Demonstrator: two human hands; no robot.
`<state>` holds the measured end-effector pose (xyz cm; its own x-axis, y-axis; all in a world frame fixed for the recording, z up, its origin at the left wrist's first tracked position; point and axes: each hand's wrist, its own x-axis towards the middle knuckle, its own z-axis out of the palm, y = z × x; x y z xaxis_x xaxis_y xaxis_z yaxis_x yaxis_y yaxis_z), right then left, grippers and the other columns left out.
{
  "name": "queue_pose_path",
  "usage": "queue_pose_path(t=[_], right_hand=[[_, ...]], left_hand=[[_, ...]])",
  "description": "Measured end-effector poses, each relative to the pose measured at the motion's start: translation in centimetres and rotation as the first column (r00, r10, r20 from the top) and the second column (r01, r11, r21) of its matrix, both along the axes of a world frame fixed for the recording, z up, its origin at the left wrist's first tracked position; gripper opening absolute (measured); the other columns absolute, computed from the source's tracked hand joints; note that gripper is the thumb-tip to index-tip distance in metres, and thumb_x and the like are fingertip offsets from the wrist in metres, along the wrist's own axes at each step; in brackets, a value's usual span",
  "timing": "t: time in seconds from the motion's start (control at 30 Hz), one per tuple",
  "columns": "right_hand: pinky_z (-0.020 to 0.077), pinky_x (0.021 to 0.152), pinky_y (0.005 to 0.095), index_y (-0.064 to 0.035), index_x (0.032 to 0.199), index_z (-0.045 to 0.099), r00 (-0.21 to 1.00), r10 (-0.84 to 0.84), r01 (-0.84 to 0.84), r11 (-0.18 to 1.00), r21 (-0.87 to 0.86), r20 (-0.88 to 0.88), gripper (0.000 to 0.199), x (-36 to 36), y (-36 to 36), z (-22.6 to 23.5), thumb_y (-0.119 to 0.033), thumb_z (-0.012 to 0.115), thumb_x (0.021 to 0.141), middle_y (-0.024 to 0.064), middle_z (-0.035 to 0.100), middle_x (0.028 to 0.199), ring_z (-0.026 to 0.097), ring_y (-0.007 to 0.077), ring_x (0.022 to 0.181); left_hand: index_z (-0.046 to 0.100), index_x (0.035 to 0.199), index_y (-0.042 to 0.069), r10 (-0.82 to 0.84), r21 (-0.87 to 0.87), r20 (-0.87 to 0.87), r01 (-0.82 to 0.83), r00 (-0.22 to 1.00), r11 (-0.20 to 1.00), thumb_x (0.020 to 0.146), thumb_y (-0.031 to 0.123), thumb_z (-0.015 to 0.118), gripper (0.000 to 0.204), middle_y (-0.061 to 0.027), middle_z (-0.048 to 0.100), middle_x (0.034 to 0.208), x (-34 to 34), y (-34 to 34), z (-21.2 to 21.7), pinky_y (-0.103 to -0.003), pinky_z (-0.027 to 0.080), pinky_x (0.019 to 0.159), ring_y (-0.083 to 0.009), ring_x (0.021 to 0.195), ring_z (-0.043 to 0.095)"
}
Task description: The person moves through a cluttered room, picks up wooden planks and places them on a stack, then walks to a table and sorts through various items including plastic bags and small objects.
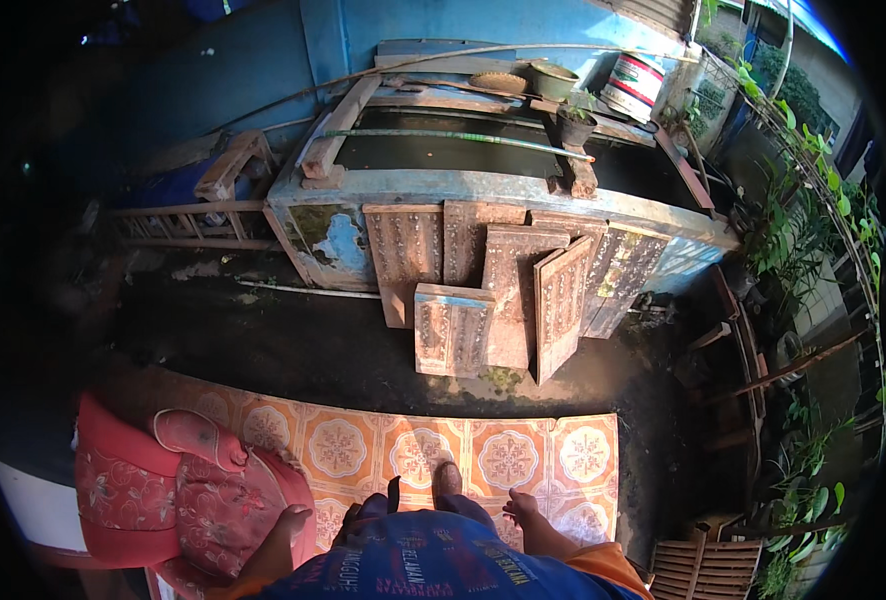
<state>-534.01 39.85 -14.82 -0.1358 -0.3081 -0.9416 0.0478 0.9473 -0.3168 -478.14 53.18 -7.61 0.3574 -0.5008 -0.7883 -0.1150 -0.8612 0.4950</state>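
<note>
My left hand (pixel 291 519) hangs low at my side, in front of the seat of a red flowered armchair (pixel 225 495). Its fingers look loosely stretched, and I see nothing in them. On the other side, my right hand (pixel 518 506) hangs over the orange patterned floor tiles (pixel 508 452) with its fingers slightly apart, holding nothing. Between the hands, one shoe (pixel 447 480) shows beyond my blue shirt (pixel 413 555). Several brown wooden boards (pixel 526 290) lean against the low wall of a water tank (pixel 433 185) ahead.
A green pole (pixel 453 136) lies across the tank's dark water. Along its rim stand a potted plant (pixel 575 125), a green basin (pixel 553 78) and a white-and-red bucket (pixel 633 84). A wooden bench (pixel 188 225) is at left. Climbing plants (pixel 831 180) and a slatted wooden piece (pixel 698 570) line the right.
</note>
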Motion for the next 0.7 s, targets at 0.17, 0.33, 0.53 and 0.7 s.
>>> queue_pose_path(t=[0.17,0.33,0.53,0.7], right_hand=[[0.0371,0.037,0.0387,-0.0024,0.102,0.058,0.998,0.04,-0.038,0.998,0.059,-0.043,0.042,-1.4,-5.8,-2.8,-0.043,0.057,0.093,0.0129,0.062,0.076,0.058,0.0248,0.052],[0.0463,0.041,0.0415,-0.0015,0.093,0.06,0.961,0.238,-0.226,0.969,0.096,-0.143,0.043,-1.2,-12.1,-2.9,-0.044,0.063,0.091,0.0102,0.066,0.074,0.066,0.0249,0.056],[0.0524,0.047,0.0446,-0.0012,0.096,0.059,0.96,0.267,-0.271,0.962,-0.037,-0.082,0.042,4.7,-20.3,-1.7,-0.042,0.067,0.089,0.0142,0.064,0.082,0.069,0.0279,0.069],[0.0547,0.049,0.0371,-0.0028,0.102,0.059,0.921,0.331,-0.348,0.936,-0.054,-0.204,0.036,14.7,-27.7,2.5,-0.038,0.062,0.093,0.0071,0.056,0.075,0.064,0.0233,0.067]], left_hand=[[0.053,0.128,-0.003,-0.047,-0.104,0.036,0.051,0.998,0.993,0.089,0.027,0.066,0.051,-0.0192,0.06,0.123,-2.1,-5.0,1.6,-0.034,0.043,0.095,-0.0239,0.114,0.056],[0.045,0.137,0.002,-0.002,-0.216,-0.021,-0.003,1.0,0.976,0.088,0.029,0.067,0.06,-0.0201,0.056,0.129,-4.2,-8.1,1.7,-0.034,0.046,0.091,-0.0255,0.113,0.057],[0.057,0.125,0.0,0.15,0.069,-0.001,-0.149,0.989,0.986,0.086,0.03,0.069,0.051,-0.0177,0.063,0.122,0.0,-1.3,-5.1,-0.037,0.047,0.092,-0.025,0.108,0.061],[0.07,0.106,0.001,0.327,0.281,0.019,-0.319,0.945,0.905,0.084,0.031,0.071,0.037,-0.0127,0.07,0.109,3.4,-1.1,-8.5,-0.037,0.048,0.09,-0.0233,0.102,0.063]])
